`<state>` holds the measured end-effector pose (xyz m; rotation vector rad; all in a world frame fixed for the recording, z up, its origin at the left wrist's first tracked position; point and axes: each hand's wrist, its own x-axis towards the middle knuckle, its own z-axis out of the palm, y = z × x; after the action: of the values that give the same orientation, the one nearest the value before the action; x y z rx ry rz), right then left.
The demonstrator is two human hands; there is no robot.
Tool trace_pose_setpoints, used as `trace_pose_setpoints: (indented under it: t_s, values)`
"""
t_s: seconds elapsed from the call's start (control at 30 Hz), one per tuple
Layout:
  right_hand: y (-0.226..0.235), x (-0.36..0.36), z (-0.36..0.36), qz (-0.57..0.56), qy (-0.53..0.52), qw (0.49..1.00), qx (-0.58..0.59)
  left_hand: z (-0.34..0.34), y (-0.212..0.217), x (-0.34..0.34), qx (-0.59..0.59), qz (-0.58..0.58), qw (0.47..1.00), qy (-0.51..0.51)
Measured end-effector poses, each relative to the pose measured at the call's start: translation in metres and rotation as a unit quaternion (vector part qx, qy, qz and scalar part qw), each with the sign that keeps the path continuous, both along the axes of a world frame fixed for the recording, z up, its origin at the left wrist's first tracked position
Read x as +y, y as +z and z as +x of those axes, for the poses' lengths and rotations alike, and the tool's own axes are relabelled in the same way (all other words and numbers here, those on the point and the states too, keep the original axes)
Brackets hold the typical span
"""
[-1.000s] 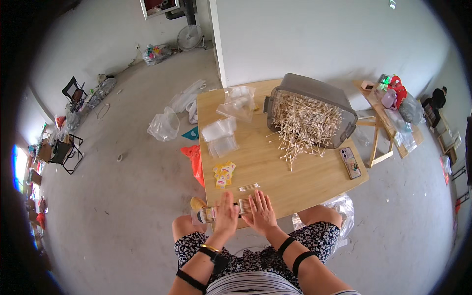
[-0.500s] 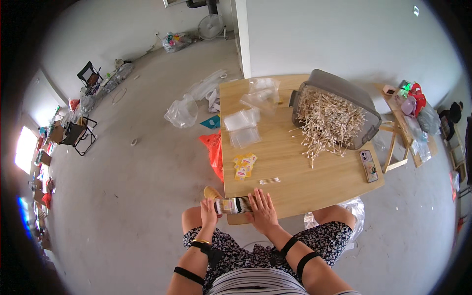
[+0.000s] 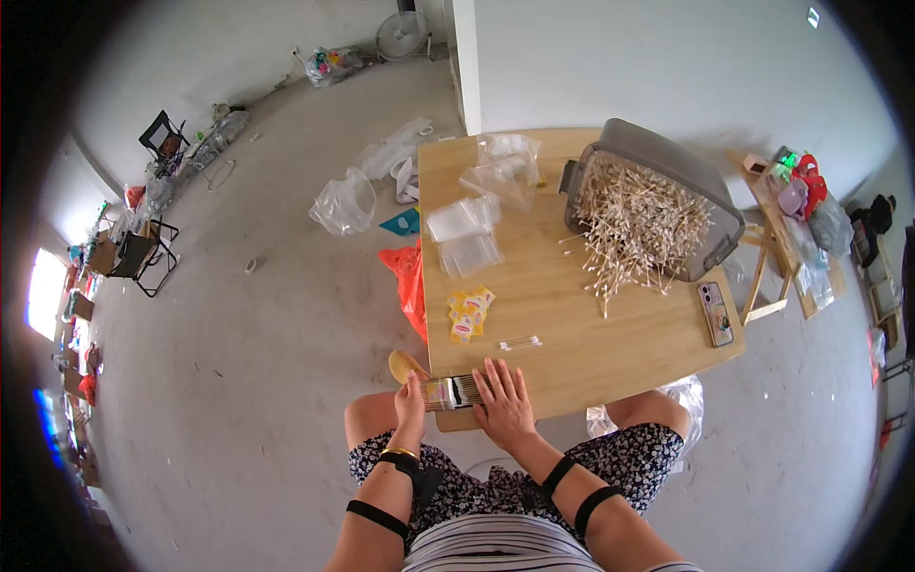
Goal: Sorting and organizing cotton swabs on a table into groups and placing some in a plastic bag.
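A flat clear packet of cotton swabs with a label and a dark band lies at the table's near left edge, its left end reaching past the tabletop. My left hand grips that left end, fingers closed round it. Across the packet's right end rests my right hand, palm down with fingers stretched out. Just beyond the hands is a small row of loose cotton swabs. Several yellow and white cards lie in a loose pile farther left.
A grey plastic bin lies tipped on its side, cotton swabs spilling onto the table. Clear plastic bags lie at the left, a phone at the right. A red bag hangs beside the left edge.
My left hand has shifted slightly up along the packet's left end. The right hand stays flat on the packet, its fingers a little higher. The whole view has tilted slightly.
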<state>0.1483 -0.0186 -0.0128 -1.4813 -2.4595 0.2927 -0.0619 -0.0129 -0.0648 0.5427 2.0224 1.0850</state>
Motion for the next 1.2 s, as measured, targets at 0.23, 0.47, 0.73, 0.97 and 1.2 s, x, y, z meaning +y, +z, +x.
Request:
trace_pose_setpoints:
  t_s: [0.23,0.47,0.73,0.97,1.2]
  values:
    - [0.003,0.001,-0.005,-0.002,0.006,1.0,-0.006,-0.005,-0.013,0.0,-0.119,-0.024,0.992,0.029]
    - [-0.003,0.002,-0.01,-0.016,0.017,0.999,-0.029,0.004,-0.003,0.002,-0.1,-0.028,0.994,0.031]
    - [0.004,-0.003,-0.041,-0.06,0.039,0.997,0.013,0.008,0.004,0.002,0.162,0.019,0.985,-0.049]
    - [0.009,0.002,-0.003,-0.046,0.025,0.998,-0.032,-0.034,-0.003,-0.014,0.168,0.075,0.98,-0.082]
    - [0.009,0.003,-0.025,-0.043,0.061,0.994,-0.084,-0.023,0.018,-0.015,0.307,0.072,0.931,-0.185]
